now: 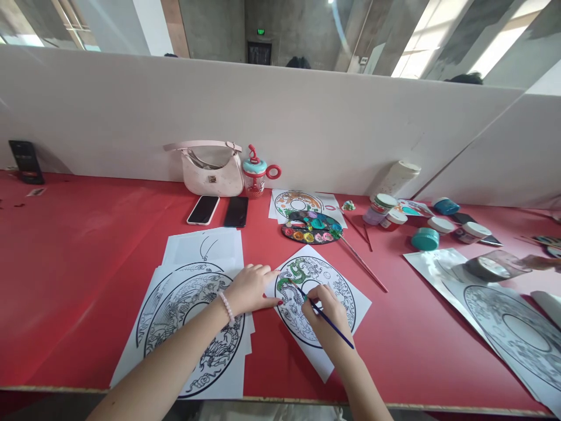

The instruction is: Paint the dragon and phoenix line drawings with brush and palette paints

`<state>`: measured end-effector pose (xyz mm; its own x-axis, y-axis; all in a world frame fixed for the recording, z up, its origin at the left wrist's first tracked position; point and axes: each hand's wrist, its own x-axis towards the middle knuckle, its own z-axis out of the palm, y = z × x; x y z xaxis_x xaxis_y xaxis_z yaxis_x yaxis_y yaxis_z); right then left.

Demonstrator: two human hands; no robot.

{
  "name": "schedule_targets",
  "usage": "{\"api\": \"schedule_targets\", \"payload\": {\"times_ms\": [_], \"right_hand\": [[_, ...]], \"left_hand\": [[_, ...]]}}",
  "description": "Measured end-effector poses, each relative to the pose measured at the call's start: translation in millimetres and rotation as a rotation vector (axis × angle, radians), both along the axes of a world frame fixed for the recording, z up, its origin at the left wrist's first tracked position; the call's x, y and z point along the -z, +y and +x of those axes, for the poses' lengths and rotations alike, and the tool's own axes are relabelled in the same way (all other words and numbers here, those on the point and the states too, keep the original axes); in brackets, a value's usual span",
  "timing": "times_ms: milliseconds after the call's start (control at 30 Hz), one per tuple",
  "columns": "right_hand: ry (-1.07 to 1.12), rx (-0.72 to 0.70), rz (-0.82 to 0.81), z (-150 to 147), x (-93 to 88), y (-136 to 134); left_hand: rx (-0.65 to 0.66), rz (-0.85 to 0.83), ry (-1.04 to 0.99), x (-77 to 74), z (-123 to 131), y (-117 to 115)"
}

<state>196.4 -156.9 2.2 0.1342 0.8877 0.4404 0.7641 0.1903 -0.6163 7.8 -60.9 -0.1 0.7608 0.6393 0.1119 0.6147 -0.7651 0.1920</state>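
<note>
My right hand (325, 309) grips a thin paintbrush (329, 322) with a dark blue handle. Its tip touches a white sheet (323, 358) printed with a round dragon design, where part of the dragon (293, 273) is green. My left hand (253, 287), with a pink bead bracelet on the wrist, lies with fingers stretched on the left edge of this sheet. Under my left forearm is a stack of larger printed sheets (175, 245). Beyond the sheet sits a paint palette (302, 236) with several colours, and a second brush (363, 263) rests against it.
A pink handbag (213, 175), a cup (255, 175) and two phones (203, 210) stand or lie at the back. Several paint jars (425, 239) are on the right. At the far right another person's hand (540, 262) is beside a roll of tape (488, 268) on printed sheets.
</note>
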Motion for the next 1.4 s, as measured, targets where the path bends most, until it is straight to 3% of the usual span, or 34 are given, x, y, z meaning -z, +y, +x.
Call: {"api": "schedule_targets", "payload": {"times_ms": [533, 767, 1400], "right_hand": [[0.004, -0.004, -0.025, -1.1, -0.7, -5.5], [-0.011, 0.068, -0.033, 8.4, 0.6, -9.5], [0.031, 0.024, -0.049, 1.8, -2.3, -11.2]], "left_hand": [[0.003, -0.007, 0.002, 0.4, -0.4, -0.3], [-0.001, -0.012, 0.007, 0.0, -0.1, 0.0], [0.0, -0.012, 0.014, 0.3, -0.7, 0.1]]}}
